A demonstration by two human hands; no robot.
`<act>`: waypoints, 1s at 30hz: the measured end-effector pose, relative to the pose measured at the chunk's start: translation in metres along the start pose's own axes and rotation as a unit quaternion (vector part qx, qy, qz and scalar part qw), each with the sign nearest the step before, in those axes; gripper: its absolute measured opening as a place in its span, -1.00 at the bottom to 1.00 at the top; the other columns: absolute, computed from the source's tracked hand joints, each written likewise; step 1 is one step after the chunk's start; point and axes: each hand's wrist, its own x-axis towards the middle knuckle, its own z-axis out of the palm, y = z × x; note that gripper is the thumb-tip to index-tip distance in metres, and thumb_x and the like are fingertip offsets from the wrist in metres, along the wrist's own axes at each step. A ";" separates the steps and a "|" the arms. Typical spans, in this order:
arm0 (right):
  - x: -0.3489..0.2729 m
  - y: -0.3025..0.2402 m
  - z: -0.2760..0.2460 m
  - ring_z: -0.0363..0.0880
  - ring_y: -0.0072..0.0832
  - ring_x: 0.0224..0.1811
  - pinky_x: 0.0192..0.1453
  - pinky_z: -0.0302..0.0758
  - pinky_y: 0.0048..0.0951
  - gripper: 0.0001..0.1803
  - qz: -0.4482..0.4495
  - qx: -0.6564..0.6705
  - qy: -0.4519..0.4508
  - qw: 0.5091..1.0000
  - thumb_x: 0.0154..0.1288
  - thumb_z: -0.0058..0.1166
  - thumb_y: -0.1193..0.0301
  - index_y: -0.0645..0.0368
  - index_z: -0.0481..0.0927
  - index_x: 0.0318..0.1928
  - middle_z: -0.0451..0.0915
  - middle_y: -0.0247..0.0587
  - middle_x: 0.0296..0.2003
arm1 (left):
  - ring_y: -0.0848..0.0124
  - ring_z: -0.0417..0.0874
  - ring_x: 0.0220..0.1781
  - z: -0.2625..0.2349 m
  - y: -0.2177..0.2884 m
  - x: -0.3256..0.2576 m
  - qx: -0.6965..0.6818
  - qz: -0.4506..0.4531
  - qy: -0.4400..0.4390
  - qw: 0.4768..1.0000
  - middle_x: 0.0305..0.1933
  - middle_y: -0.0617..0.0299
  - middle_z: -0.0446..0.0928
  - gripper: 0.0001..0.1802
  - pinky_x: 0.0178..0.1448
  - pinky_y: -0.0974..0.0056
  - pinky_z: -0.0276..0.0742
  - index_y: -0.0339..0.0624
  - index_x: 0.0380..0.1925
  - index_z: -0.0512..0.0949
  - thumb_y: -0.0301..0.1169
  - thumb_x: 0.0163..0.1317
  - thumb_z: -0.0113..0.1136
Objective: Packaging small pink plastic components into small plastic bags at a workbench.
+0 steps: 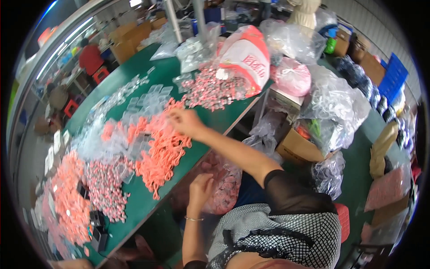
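Note:
My right hand (186, 123) reaches across the green table to the upper end of a pile of coral-orange looped cords (163, 157). Its fingers are bent together at the cords; what they pinch, if anything, is too small to make out. Nearer my body, my left hand (201, 192) is raised with curled fingers, a bracelet on its wrist. Whatever it may hold is hidden. Behind it, below the table edge, sits a clear plastic bag (226, 186) of pink pieces. Clear plastic boxes or bags (150, 101) lie just beyond the cords.
Small pink and grey pieces (210, 87) spill from a white and red sack (245, 56). Another such heap (105, 184) lies left, beside orange pieces (69, 197) and small black boxes (98, 231). To my right stand a cardboard box (299, 147) and clear plastic bags (333, 103).

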 end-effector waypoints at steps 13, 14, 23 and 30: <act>-0.041 0.068 -0.128 0.61 -0.19 -0.34 -0.24 0.51 -0.19 -0.85 -0.061 -0.342 -0.028 0.937 0.19 0.18 0.40 0.09 0.63 -0.22 0.61 -0.18 -0.48 | 0.07 0.60 -0.19 -0.178 -0.046 0.003 0.384 -0.177 0.334 0.842 -0.26 0.09 0.58 -0.82 -0.12 0.05 0.51 -0.13 -0.26 0.63 -0.45 0.08 0.28; -0.040 0.068 -0.127 0.60 -0.20 -0.34 -0.23 0.51 -0.20 -0.87 -0.077 -0.342 -0.028 0.936 0.17 0.19 0.40 0.10 0.64 -0.25 0.61 -0.19 -0.48 | 0.05 0.60 -0.18 -0.182 -0.050 0.003 0.422 -0.193 0.324 0.824 -0.26 0.06 0.57 -0.79 -0.11 0.02 0.52 -0.14 -0.26 0.62 -0.44 0.06 0.28; -0.051 0.078 -0.113 0.62 -0.17 -0.22 -0.09 0.52 -0.15 -0.87 -0.091 -0.315 0.034 0.944 0.09 0.17 0.37 0.05 0.65 -0.30 0.66 -0.19 -0.35 | -0.05 0.60 -0.11 -0.200 -0.080 -0.022 0.556 -0.241 0.264 0.750 -0.07 -0.08 0.59 -0.60 -0.03 -0.04 0.53 -0.17 -0.08 0.60 -0.43 0.02 0.10; -0.054 0.074 -0.115 0.57 -0.27 -0.25 -0.18 0.46 -0.18 -0.91 -0.085 -0.325 0.062 0.940 0.08 0.17 0.38 0.01 0.62 -0.35 0.57 -0.31 -0.42 | -0.05 0.56 -0.07 -0.207 -0.078 -0.021 0.532 -0.283 0.171 0.779 -0.18 -0.02 0.59 -0.78 -0.01 -0.04 0.48 -0.25 -0.22 0.61 -0.49 0.10 0.20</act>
